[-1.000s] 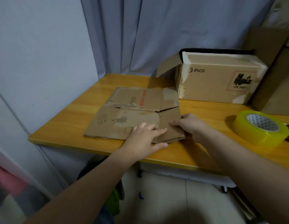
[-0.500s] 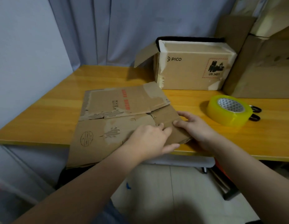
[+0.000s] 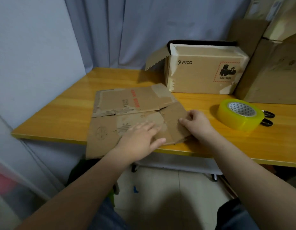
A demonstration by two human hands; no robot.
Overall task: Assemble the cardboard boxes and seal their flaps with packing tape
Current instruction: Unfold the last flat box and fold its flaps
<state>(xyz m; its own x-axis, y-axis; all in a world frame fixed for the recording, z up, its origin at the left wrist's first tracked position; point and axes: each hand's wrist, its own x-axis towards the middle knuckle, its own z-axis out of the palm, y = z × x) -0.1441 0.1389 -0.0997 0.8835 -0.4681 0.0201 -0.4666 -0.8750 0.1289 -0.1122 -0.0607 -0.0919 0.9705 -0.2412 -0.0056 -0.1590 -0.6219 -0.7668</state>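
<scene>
The left hand [image 3: 140, 140] lies flat on the flattened cardboard box [image 3: 127, 113], fingers straight and pressing down; it is a little blurred. Just right of it, the right hand [image 3: 197, 126] has its fingers curled on the sheet's right-hand flap, thumb on top, pinching the edge. The cardboard lies under both hands on the yellow table [image 3: 64, 113], and its corner left of the left wrist hangs over the near edge. Right of the right hand, apart from it, lies the roll of packing tape [image 3: 243, 122] on its side. Black scissors [image 3: 267, 119] peek out behind the roll. Beyond both hands stands a PICO box [image 3: 202, 75] with one side flap open.
</scene>
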